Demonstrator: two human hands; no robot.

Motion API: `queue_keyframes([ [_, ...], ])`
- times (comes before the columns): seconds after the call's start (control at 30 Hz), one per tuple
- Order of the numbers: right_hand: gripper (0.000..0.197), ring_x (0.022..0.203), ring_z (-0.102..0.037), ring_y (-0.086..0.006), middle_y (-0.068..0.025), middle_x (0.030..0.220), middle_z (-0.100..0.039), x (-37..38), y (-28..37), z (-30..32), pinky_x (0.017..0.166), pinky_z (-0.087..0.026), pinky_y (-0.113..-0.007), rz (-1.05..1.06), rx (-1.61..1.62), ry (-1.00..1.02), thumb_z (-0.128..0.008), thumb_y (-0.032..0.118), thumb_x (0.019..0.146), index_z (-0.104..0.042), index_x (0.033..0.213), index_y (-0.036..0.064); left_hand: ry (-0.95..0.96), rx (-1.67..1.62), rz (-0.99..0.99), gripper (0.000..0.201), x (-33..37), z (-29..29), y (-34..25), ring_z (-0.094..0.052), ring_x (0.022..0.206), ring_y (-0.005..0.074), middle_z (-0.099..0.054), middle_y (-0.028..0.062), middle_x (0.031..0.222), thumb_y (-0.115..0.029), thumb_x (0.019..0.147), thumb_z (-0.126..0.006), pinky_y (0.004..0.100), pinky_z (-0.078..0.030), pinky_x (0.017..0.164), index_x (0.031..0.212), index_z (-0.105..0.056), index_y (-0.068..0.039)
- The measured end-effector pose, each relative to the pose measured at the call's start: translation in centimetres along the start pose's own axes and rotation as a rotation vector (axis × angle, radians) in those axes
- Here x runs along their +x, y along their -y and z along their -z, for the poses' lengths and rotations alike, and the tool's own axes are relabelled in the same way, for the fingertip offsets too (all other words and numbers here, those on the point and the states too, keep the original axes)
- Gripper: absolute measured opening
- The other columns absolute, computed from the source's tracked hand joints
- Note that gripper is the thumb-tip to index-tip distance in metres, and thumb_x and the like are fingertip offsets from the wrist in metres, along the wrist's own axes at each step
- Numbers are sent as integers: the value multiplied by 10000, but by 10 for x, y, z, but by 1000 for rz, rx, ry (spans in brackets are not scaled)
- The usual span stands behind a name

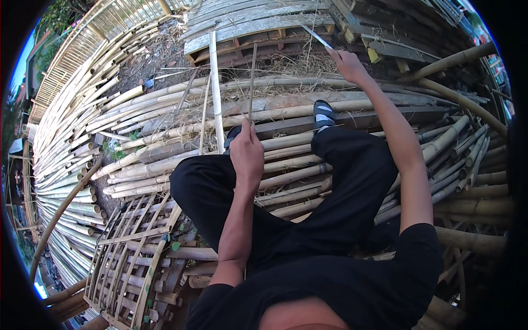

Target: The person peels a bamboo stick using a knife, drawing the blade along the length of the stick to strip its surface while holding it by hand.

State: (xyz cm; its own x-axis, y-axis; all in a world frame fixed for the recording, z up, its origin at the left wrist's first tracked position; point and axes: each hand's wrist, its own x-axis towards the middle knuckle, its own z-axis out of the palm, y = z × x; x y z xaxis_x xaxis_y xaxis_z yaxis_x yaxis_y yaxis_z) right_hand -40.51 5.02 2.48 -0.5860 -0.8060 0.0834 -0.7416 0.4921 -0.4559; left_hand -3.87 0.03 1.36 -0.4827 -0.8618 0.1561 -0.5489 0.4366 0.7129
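Note:
My left hand (246,154) is closed round the lower end of a thin bamboo strip (252,82), which points up and away above my left knee. Out to the right and farther off, my right hand (348,66) grips a knife (316,37). Its long narrow blade points away to the upper left, apart from the strip. A wider pale bamboo slat (215,88) leans just left of the strip, its lower end near my left foot. The knife's handle is mostly hidden in my fingers.
Long bamboo poles (297,148) lie under my legs, and more poles (71,181) are stacked at the left. Wooden pallets (258,25) stand ahead, with straw-like shavings (300,65) before them. A woven bamboo frame (132,258) sits at the lower left.

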Motion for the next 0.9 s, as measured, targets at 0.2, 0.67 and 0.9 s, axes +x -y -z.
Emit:
queue_keyframes([
  [0.2,578,737,-567,-431,-251,757,-601,-45,98,-13,698,-432,-480,280,133,347,-368,481,983,-598,838,-30,36,-13,7,292,-6,-7,-13,-597,679,407,-602,238,719,-140,961,-475,480,-440,595,1175,-568,35],
  [0.67,585,788,-620,-424,-244,782,-613,34,-56,9,690,-459,-491,15,-209,-114,-336,492,987,-608,907,-19,-129,-50,-63,258,-14,13,-1,-565,590,414,-549,278,669,-81,943,-492,430,-408,529,1136,-584,63],
  [0.9,580,735,-588,-399,-236,761,-607,-14,33,2,677,-435,-449,116,120,132,-374,498,977,-586,880,-33,57,24,55,280,-6,-3,-10,-603,697,410,-610,245,739,-138,957,-484,473,-451,605,1162,-584,23],
])
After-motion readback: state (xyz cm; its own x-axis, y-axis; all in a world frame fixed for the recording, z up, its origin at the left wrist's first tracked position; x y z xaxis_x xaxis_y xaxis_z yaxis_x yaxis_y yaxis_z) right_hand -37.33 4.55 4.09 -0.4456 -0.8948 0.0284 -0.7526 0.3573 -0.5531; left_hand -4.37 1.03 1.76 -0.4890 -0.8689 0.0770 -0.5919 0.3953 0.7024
